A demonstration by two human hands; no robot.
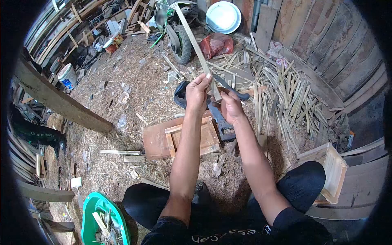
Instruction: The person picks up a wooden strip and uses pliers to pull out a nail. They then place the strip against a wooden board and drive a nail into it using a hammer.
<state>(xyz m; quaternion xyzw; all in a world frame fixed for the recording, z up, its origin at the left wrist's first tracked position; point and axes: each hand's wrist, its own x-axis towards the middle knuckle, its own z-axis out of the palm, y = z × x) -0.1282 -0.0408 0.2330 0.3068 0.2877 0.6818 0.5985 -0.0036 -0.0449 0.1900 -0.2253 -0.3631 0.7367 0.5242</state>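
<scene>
A long, thin wooden strip (194, 41) slants up and away from me, its near end between my hands. My left hand (197, 93) grips it a little above that end, thumb along the wood. Close by on the right, my right hand (231, 107) has its fingers closed at the strip's lower end. Beneath the hands lie a dark curved bar (239, 93) and a grey tool with a handle-like opening (223, 125), both partly covered. A small wooden frame (208, 136) rests on a brown board (153, 139) below my forearms.
A pile of thin wooden strips (292, 102) spreads on the right. A green tub (87, 214) with wood scraps stands lower left, and a wooden box frame (332, 175) lower right. A wooden post (61, 98) slants at left. A motorbike wheel (182, 44) stands ahead.
</scene>
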